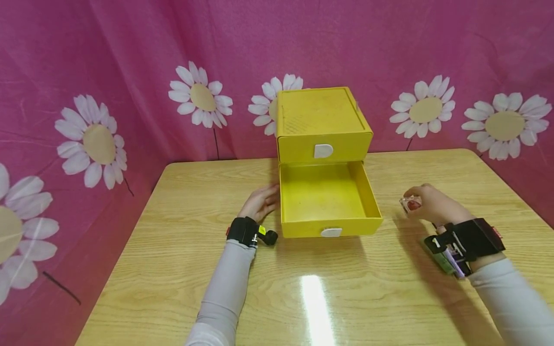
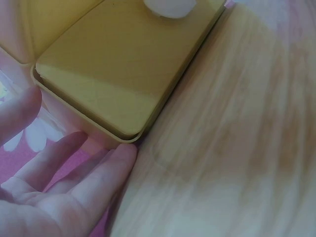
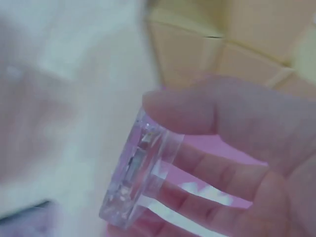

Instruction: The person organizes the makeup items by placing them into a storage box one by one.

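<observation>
Clear case [image 1: 409, 204], reddish detail showing through it, held above the wood-grained surface [image 1: 195, 206], right of the yellow drawer unit [image 1: 320, 110] and apart from it. In the right wrist view its long axis slants from upper right to lower left, one narrow side facing the camera; its contents cannot be identified. The right grip [image 1: 439, 204] pinches the case, thumb at the upper end, fingers along one side. The left grip [image 1: 259, 202] is relaxed and spread, fingertips touching the unit's casing on its left side, near a corner. The pulled-out drawer [image 1: 303, 228] extends toward the viewer, its yellow floor and inner walls exposed. The upper drawer [image 1: 298, 149] is closed, as is a lower drawer [image 2: 123, 69], seen in the left wrist view beside the surface.
</observation>
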The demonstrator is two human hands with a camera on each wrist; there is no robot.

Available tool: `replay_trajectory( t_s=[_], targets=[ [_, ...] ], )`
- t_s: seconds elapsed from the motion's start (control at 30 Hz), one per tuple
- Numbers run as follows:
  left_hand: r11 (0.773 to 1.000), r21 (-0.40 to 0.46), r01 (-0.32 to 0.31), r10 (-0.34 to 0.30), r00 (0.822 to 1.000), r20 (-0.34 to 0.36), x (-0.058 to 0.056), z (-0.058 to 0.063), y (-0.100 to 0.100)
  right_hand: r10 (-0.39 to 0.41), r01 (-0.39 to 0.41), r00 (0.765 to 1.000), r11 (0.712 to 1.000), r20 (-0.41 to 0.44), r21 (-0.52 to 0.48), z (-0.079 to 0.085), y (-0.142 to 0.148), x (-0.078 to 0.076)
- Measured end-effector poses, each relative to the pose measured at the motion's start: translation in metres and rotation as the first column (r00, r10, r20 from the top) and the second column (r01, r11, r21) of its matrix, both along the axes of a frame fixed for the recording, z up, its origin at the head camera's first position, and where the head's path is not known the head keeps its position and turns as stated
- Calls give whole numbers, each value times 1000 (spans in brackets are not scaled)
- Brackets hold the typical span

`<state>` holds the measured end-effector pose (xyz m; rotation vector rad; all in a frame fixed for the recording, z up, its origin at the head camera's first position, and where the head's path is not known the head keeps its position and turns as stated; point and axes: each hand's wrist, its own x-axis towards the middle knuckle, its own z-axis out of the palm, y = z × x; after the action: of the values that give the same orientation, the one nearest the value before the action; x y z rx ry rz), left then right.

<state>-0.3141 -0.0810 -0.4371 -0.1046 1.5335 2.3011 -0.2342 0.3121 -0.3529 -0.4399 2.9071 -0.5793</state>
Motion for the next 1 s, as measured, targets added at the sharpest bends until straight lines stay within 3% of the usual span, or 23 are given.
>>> replay_trajectory(
  t_s=[0.23, 0.5, 0.77, 1.0],
  targets=[
    [1000, 1, 5, -5, 1000, -4, 0, 1, 0, 45, -44, 994, 999, -100, 10, 56, -26, 7],
    [1000, 8, 2, -2, 1000, 0, 1, 2, -1, 151, -147, 973, 988, -174, 37, 97, -65, 11],
    [1000, 15, 2, -2, 1000, -8, 2, 2, -1, 229, -223, 961, 973, -152, 55, 121, -111, 12],
    [1000, 21, 12, -12, 1000, -17, 2, 2, -1, 336, -332, 938, 941, -84, 60, 122, -152, 4]
  ],
)
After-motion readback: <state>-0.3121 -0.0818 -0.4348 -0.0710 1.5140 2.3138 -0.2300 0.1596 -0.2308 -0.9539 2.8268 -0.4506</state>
